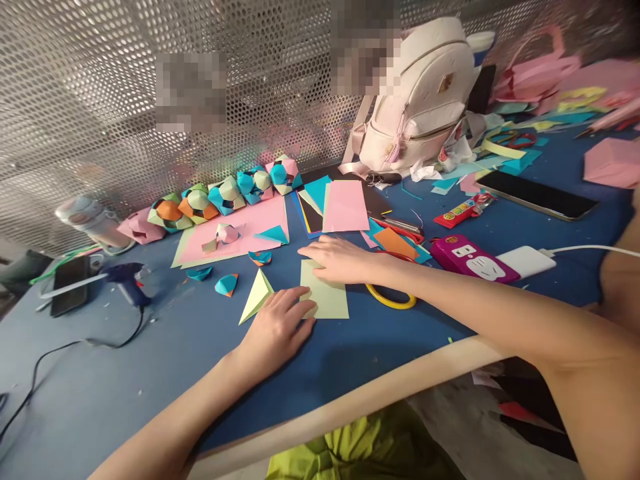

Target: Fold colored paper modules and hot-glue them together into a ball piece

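A flat pale green sheet of paper point(327, 299) lies on the blue table before me. My left hand point(280, 327) rests at its left edge, fingers stretched out and slightly apart. Right beside that hand's knuckles is a pale green folded paper triangle point(257, 295); whether the hand touches it I cannot tell. Reaching across from the right, my right hand point(337, 259) lies flat over the sheet's top edge, its fingers extended. Small blue-and-orange folded pieces point(227, 285) sit to the left. A yellow scissor handle point(393, 303) shows partly under my right forearm.
Folded paper balls point(200, 202) line the mesh wall above pink sheets point(255, 220). At left are a glue gun point(127, 280) with its cord and a bottle point(93, 223). A white backpack point(425, 93), phone point(537, 193) and purple power bank point(470, 257) occupy the right.
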### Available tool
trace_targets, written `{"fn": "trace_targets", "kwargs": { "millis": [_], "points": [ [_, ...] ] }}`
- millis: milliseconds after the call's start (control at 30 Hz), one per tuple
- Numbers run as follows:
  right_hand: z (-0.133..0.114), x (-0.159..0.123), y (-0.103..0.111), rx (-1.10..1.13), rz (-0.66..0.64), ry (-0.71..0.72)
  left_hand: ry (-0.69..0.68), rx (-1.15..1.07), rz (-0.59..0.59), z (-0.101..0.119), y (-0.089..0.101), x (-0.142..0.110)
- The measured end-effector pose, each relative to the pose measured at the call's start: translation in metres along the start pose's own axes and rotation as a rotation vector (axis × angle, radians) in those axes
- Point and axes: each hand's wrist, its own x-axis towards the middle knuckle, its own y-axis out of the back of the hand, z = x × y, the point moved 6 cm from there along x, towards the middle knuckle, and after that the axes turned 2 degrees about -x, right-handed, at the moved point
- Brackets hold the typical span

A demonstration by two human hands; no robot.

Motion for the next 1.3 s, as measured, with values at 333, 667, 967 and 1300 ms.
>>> {"fn": "trace_targets", "kwargs": {
  "millis": [333, 667, 967, 1300],
  "points": [
    [0.010, 0.003, 0.004, 0.368, 0.041, -0.116, 0.203, -0.146, 0.130, -0.017, 0.000, -0.003],
    [0.007, -0.016, 0.016, 0.676, 0.224, -0.113, 0.778, -0.574, 0.118, -0.059, -0.010, -0.012],
    [0.004, -0.028, 0.027, 0.717, 0.240, -0.196, 0.807, -0.725, 0.196, -0.055, -0.006, -0.008],
    [0.029, -0.040, 0.009, 0.941, 0.365, -0.269, 0.860, -0.946, 0.312, -0.058, -0.004, -0.006]
  ]
}}
